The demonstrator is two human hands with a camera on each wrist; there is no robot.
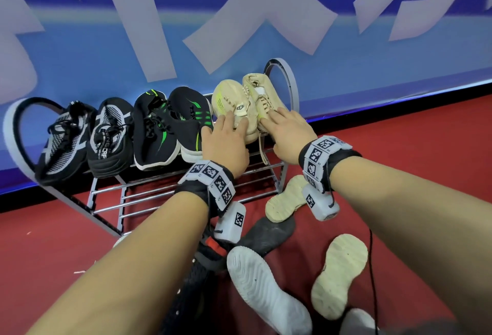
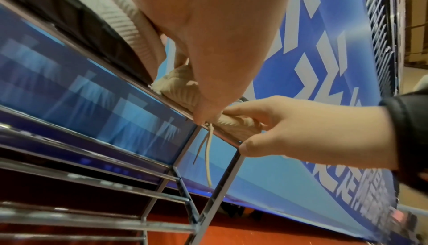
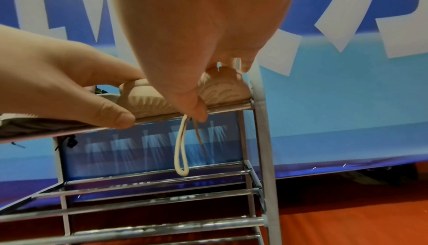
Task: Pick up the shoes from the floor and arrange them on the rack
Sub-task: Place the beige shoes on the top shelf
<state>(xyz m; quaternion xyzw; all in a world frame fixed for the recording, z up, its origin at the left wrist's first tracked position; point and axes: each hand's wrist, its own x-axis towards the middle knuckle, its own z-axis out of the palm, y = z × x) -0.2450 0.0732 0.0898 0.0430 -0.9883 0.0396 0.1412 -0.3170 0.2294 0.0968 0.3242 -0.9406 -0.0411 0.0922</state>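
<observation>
Nearest, upturned shoes lie on the red floor beneath both wrists. Further on, the left hand rests with fingers nearly straight on one beige shoe, thumb at the front bar. Just right of it, the right hand lays its straight fingers on the other beige shoe. Both sit on the rack top, a lace hanging below. Left of the fingers stand four dark shoes; beyond, a blue banner.
</observation>
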